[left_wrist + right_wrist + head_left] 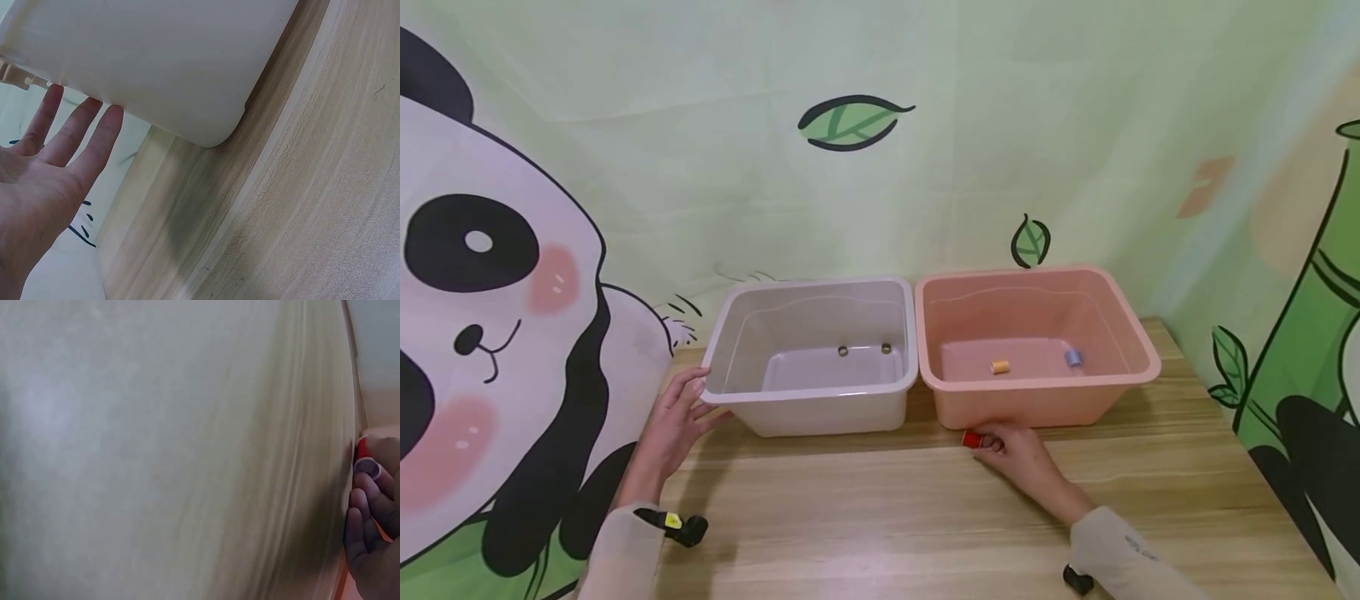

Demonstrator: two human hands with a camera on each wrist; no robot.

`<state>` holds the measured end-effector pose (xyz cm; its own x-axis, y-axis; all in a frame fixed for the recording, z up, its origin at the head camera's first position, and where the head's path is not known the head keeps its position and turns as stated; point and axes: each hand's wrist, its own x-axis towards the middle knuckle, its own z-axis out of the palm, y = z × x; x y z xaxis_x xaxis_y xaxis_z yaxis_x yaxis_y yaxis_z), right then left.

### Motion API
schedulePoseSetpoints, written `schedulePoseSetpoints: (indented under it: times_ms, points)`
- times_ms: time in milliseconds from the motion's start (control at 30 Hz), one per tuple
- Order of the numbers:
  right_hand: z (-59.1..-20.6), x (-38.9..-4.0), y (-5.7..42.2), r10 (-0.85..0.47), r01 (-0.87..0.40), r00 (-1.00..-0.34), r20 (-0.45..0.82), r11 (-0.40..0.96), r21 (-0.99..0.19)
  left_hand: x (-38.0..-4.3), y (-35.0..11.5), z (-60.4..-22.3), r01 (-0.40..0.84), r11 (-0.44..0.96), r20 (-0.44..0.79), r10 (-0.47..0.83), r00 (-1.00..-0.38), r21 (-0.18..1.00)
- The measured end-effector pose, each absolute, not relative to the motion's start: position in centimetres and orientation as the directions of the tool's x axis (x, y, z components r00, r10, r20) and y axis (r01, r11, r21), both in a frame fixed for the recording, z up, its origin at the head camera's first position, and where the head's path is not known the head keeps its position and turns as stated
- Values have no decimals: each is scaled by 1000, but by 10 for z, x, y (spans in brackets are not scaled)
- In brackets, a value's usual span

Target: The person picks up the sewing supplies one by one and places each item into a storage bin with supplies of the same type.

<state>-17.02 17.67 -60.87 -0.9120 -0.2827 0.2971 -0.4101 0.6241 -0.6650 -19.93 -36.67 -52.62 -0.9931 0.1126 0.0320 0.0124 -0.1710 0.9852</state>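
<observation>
My right hand [1022,460] pinches a small red spool [973,439] just in front of the pink bin [1022,406]. The right wrist view shows the pale-rimmed round end of this spool [367,467] between the fingertips; the hand covers part of it. An orange spool [1000,367] and a blue spool [1073,358] lie inside the pink bin. At the front left corner of the white bin [827,412], my left hand [673,421] touches the wall with its fingers extended. Two small brass-coloured rings [843,351] lie in that bin.
Both bins stand side by side on a wood-grain table [865,517], near a green cloth backdrop [737,167] printed with pandas and leaves. The table's right edge slants down past the pink bin.
</observation>
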Motion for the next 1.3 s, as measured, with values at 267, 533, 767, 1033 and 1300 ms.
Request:
schedulePoseSetpoints:
  times_ms: [267,533,767,1033,1300]
  points:
    - [-611,-170,173,-256,-406,-913,318,651,-641,-201,-367,-527,17,-176,37,109,-993,984]
    - [-615,-169,170,-244,-418,-904,350,675,-608,-200,-367,-527,20,-175,39,106,-994,984]
    - [-617,-166,170,-235,-442,-889,392,659,-609,-199,-367,-528,16,-171,34,101,-994,985]
    - [-615,-165,173,-231,-402,-912,339,670,-624,-199,-367,-529,14,-176,32,102,-994,984]
    - [-616,-164,178,-230,-451,-880,415,680,-579,-198,-367,-529,14,-163,32,108,-994,986]
